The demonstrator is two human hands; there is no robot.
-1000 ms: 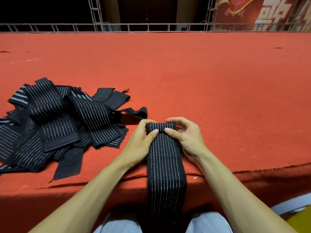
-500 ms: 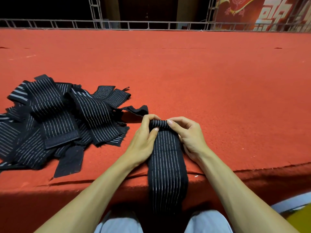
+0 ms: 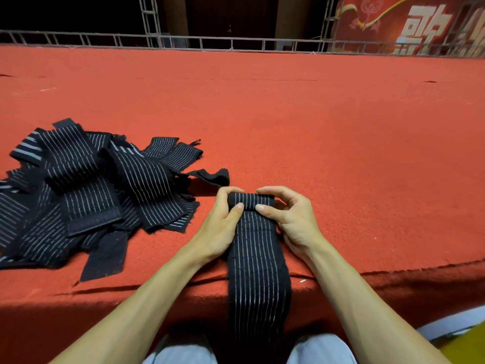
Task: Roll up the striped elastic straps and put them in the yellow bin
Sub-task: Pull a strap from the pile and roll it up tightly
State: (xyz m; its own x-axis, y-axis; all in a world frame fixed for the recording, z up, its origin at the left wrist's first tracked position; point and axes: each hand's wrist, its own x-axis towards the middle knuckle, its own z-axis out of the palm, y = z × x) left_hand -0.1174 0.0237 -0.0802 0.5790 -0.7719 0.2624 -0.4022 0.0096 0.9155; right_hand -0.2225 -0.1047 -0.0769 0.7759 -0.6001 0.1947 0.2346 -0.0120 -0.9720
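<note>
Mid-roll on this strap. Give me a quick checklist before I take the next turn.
1. Grip of the left hand on the roll: pinching its left end, ok.
2. Grip of the right hand: pinching the right end, ok.
3. Roll square across the stripes: ok.
4. The strap tail hangs over the carpet edge; its end is hidden: cannot tell.
5. The pile lies apart from the roll: ok.
6. The yellow bin, only a corner shows: cannot tell.

The strap's (image 3: 256, 258) far end, a flat fold a second ago, is now a thicker roll (image 3: 250, 200). The left hand (image 3: 223, 227) and right hand (image 3: 294, 219) curl further round it, and the hanging tail (image 3: 258, 311) ends slightly higher.
</note>
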